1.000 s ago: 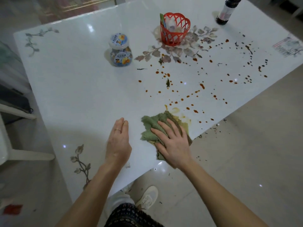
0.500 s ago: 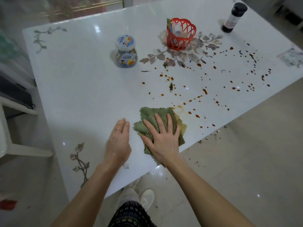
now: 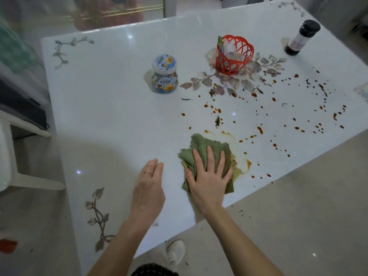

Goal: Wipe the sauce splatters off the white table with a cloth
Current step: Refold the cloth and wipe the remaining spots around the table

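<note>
Soft, dim light is falling evenly on the glossy tabletop (image 3: 111,108), which is throwing back small white glints of glare. A broad faint shadow is spreading over its near left part, and the jar (image 3: 164,74) is casting a small one leftward. The wide lens is bending the edges, and the background is looking blurred.

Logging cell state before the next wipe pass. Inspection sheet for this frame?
Surface: white table, glossy, leaf prints, sauce splatters over right half, yellowish smear beside cloth.
Job's things: green cloth, crumpled, flat on table near front edge.
Clutter: jar, red basket, dark bottle, all upright; leaf scraps.
Grippers: right hand pressed flat on cloth; left hand flat on bare table.
Cables: nothing seen.
Surroundings: tiled floor, specks below table edge; shoe.
</note>
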A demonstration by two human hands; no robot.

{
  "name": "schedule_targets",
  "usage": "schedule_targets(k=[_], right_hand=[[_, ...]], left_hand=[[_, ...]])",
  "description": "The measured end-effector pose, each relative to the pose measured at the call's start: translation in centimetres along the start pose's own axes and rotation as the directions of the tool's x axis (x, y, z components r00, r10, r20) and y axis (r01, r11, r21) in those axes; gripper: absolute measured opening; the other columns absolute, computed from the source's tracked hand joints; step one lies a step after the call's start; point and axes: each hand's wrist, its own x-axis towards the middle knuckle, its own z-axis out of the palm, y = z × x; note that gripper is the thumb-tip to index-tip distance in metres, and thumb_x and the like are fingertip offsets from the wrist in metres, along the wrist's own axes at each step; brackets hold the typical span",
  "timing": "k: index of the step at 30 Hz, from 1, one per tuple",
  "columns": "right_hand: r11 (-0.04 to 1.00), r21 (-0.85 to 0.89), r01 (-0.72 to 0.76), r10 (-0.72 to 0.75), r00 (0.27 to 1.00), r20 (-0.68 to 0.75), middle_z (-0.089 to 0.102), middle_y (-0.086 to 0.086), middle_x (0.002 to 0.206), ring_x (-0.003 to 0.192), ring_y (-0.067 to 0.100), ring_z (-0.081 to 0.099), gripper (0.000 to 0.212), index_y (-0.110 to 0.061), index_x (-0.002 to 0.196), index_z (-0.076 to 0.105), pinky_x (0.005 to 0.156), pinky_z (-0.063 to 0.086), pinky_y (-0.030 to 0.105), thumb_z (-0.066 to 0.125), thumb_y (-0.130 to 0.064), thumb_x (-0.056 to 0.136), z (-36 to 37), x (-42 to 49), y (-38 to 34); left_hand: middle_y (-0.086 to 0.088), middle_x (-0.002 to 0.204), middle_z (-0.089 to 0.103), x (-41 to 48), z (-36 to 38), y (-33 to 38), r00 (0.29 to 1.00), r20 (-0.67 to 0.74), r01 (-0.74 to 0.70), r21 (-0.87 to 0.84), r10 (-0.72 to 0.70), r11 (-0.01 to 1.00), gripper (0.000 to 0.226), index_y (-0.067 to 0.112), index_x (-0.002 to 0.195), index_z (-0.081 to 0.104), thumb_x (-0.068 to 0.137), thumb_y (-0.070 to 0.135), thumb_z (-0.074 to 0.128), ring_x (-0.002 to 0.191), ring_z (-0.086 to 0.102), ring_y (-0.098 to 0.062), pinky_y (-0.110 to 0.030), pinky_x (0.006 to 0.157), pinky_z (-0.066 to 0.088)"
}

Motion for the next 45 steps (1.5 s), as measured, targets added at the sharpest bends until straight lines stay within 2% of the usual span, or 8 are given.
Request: schedule_targets(k=[6, 14, 22, 26, 30, 38, 42, 45], right_hand=[[0.990, 0.031, 0.136, -0.138, 0.989, 0.052, 0.032, -0.003, 0.160, 0.151, 0.031, 0.017, 0.062, -0.040, 0.149, 0.040, 0.117, 0.013, 0.062, 0.032, -0.065, 0.094, -0.1, 4.4, 0.7], [0.987, 0.001, -0.159, 0.159, 0.986, -0.046, 0.040, 0.005, 0.156, 0.146, 0.038, 0.026, 0.061, -0.031, 0.146, 0.048, 0.113, 0.018, 0.065, 0.034, -0.059, 0.094, 0.0, 2.6, 1.0], [0.993, 0.040, 0.115, -0.116, 0.993, 0.027, 0.040, 0.002, 0.156, 0.146, 0.042, 0.023, 0.056, -0.043, 0.144, 0.046, 0.110, 0.017, 0.072, 0.038, -0.060, 0.091, 0.7, 7.5, -3.8], [0.999, 0.015, -0.032, 0.031, 0.998, 0.053, 0.033, 0.001, 0.160, 0.149, 0.034, 0.018, 0.063, -0.040, 0.150, 0.038, 0.115, 0.010, 0.064, 0.029, -0.065, 0.093, 0.4, 9.9, -0.9], [0.987, 0.010, -0.162, 0.162, 0.986, -0.022, 0.040, 0.006, 0.155, 0.145, 0.038, 0.027, 0.061, -0.031, 0.146, 0.047, 0.111, 0.022, 0.066, 0.032, -0.059, 0.094, 0.0, 7.4, -0.3], [0.976, 0.036, 0.217, -0.216, 0.976, -0.026, 0.023, -0.002, 0.164, 0.150, 0.042, 0.015, 0.052, -0.045, 0.146, 0.043, 0.110, 0.013, 0.074, 0.044, -0.053, 0.095, 1.3, 8.7, -6.5], [0.978, 0.022, 0.209, -0.210, 0.975, 0.077, 0.020, -0.005, 0.165, 0.151, 0.041, 0.005, 0.055, -0.044, 0.148, 0.041, 0.110, 0.001, 0.075, 0.035, -0.058, 0.094, 1.5, 13.3, -6.7], [0.995, 0.001, 0.096, -0.095, 0.984, 0.150, 0.007, -0.008, 0.167, 0.152, 0.038, -0.006, 0.060, -0.044, 0.154, 0.026, 0.111, -0.005, 0.073, 0.027, -0.061, 0.097, 0.8, 16.4, -5.2]], left_hand=[[-0.012, 0.136, 0.048, 0.8, -1.0, 1.0, 0.998, -0.009, 0.060, -0.001, -0.060, 0.998, 0.053, 0.003, 0.130, 0.049, 0.079, -0.012, 0.049, 0.122, 0.047, -0.030, -0.040, 0.095, 0.047], [-0.013, 0.133, 0.050, 3.5, -1.5, 0.6, 0.994, -0.072, 0.084, -0.043, -0.087, 0.996, 0.053, 0.001, 0.127, 0.051, 0.077, -0.014, 0.047, 0.119, 0.049, -0.031, -0.038, 0.095, 0.044], [-0.012, 0.135, 0.048, 4.6, -1.0, 1.4, 0.995, -0.059, 0.074, -0.042, -0.077, 0.996, 0.051, 0.002, 0.129, 0.050, 0.080, -0.012, 0.047, 0.124, 0.046, -0.028, -0.036, 0.098, 0.043], [-0.012, 0.135, 0.049, 5.3, -0.9, 1.4, 0.995, -0.057, 0.079, -0.045, -0.082, 0.996, 0.051, 0.002, 0.127, 0.051, 0.079, -0.012, 0.047, 0.123, 0.047, -0.028, -0.036, 0.097, 0.044], [-0.011, 0.138, 0.046, 5.9, -1.0, 1.3, 0.993, -0.071, 0.088, -0.064, -0.092, 0.994, 0.051, 0.003, 0.130, 0.049, 0.080, -0.011, 0.044, 0.125, 0.045, -0.026, -0.034, 0.098, 0.043], [-0.013, 0.138, 0.045, 8.0, -1.3, 1.5, 0.989, -0.099, 0.093, -0.116, -0.105, 0.989, 0.050, 0.000, 0.130, 0.047, 0.080, -0.009, 0.046, 0.124, 0.046, -0.029, -0.037, 0.096, 0.043], [-0.011, 0.140, 0.043, 8.8, -1.3, 1.1, 0.989, -0.099, 0.106, -0.080, -0.114, 0.991, 0.055, 0.004, 0.133, 0.045, 0.080, -0.012, 0.043, 0.126, 0.044, -0.027, -0.035, 0.098, 0.042], [-0.009, 0.140, 0.043, 9.3, -1.3, 0.9, 0.988, -0.100, 0.111, -0.079, -0.118, 0.991, 0.055, 0.006, 0.133, 0.045, 0.081, -0.012, 0.041, 0.126, 0.043, -0.026, -0.035, 0.099, 0.042]])
